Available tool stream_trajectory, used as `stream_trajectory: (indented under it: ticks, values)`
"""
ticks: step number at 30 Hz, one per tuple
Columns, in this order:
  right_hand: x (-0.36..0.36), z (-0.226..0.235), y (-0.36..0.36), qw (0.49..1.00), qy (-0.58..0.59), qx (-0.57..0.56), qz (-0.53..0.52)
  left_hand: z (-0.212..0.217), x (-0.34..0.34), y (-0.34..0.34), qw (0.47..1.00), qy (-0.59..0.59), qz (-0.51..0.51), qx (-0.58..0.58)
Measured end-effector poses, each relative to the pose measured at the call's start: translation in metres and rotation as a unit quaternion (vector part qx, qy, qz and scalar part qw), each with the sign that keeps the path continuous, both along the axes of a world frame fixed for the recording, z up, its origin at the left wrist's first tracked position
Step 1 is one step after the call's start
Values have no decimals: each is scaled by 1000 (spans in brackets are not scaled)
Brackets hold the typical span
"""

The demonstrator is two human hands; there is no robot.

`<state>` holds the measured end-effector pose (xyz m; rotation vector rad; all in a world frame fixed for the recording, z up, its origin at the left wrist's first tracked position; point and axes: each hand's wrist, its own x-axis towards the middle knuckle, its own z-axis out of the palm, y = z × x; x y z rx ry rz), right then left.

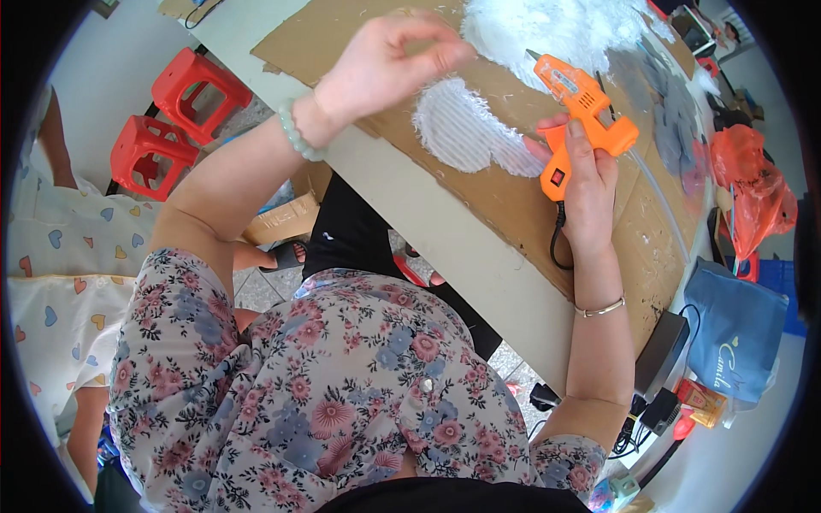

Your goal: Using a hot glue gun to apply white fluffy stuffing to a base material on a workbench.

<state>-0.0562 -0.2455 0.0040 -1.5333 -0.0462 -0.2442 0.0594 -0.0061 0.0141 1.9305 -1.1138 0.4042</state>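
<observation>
The left hand (389,64) hovers above the cardboard (513,201), its fingers bunched toward the thumb; whether they pinch anything is hard to make out, since the fingertips blur against the white feathers (556,30) behind them. The right hand (586,184) is closed around the grip of an orange glue gun (586,107), nozzle aimed toward 10 o'clock. The nozzle tip sits just above a white ribbed piece (470,137) with a fuzzy fringe, lying flat on the cardboard between the two hands. The gun's black cord (558,244) drops from below the grip toward 6 o'clock and runs out of sight at the edge of the table (445,231).

The feather heap at 12 o'clock is cut off by the picture's upper rim. At 3 o'clock, an orange plastic bag (753,184) stands on the table's far end; its contents cannot be seen. Below it, toward 4 o'clock, a blue bag (735,329) lies beside a dark box (663,350) and a tangle of plugs. At 9 to 10 o'clock, two red stools (175,115) stand on the floor beyond the table. Another person in a pale heart-print garment (60,282) sits at 8 o'clock, mostly cut off.
</observation>
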Motion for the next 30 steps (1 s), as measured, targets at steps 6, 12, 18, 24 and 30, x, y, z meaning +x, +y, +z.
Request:
stream_trajectory:
  ticks: [6,12,18,24,30]
  values:
    - [-4,4,-3,1000,-12,-14,-13,-12,-4,16,973,160,163,26]
    - [-25,30,6,998,-53,-28,21,-18,-18,15,983,-3,128,128]
    - [-33,29,9,961,73,-228,139,-23,-17,17,985,-7,116,125]
    - [-18,22,20,968,80,-214,108,-20,-17,16,984,17,102,143]
    - [-9,20,23,957,105,-249,110,-20,-19,17,981,16,101,164]
